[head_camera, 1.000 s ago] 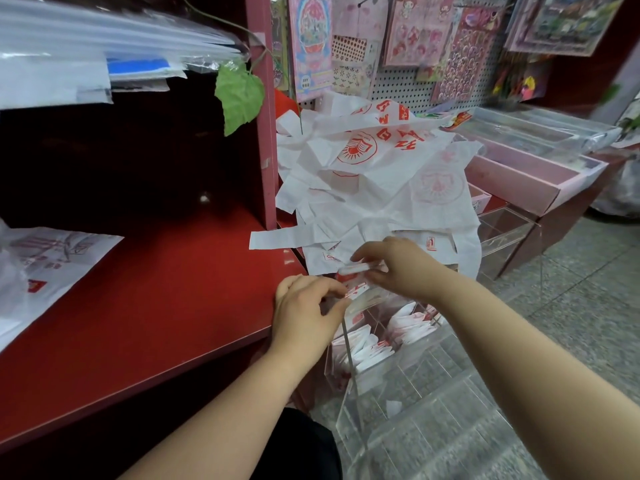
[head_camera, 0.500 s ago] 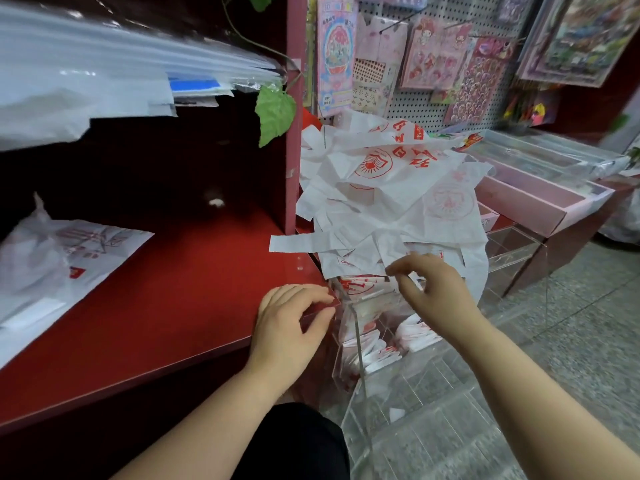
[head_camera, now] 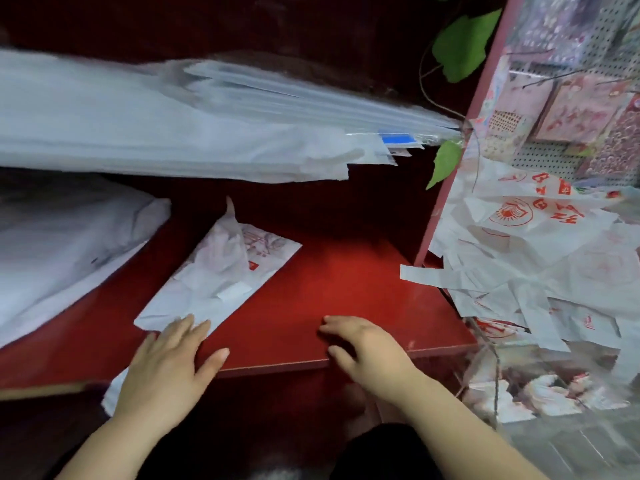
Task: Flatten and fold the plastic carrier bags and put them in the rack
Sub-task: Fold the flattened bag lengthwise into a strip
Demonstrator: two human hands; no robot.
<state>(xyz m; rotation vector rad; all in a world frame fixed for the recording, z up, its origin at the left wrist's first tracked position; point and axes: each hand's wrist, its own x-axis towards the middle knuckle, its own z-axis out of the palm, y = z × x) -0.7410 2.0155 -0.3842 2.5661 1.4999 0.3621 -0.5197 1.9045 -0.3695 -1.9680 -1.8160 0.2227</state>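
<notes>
A white carrier bag (head_camera: 221, 278) with red print lies flat and slanted on the red shelf (head_camera: 332, 292). My left hand (head_camera: 166, 372) rests with spread fingers on the bag's near end, which hangs over the shelf edge. My right hand (head_camera: 363, 348) is at the shelf's front edge with fingers loosely curled and holds nothing. To the right, a heap of white bags with red print (head_camera: 533, 258) spills down. Below it stands the clear rack (head_camera: 491, 362) with folded bags (head_camera: 540, 393) inside.
A thick stack of clear plastic sleeves (head_camera: 173, 123) juts over the shelf from the left. A crumpled white bag (head_camera: 62, 244) lies at the far left. A red upright post (head_camera: 460, 140) with green leaves (head_camera: 460, 46) divides the shelf from a pegboard of stickers (head_camera: 575, 98).
The view has swung left from the rack to the shelf. My left hand moved from the rack's edge onto the flat bag; my right hand left the rack and came to the shelf edge.
</notes>
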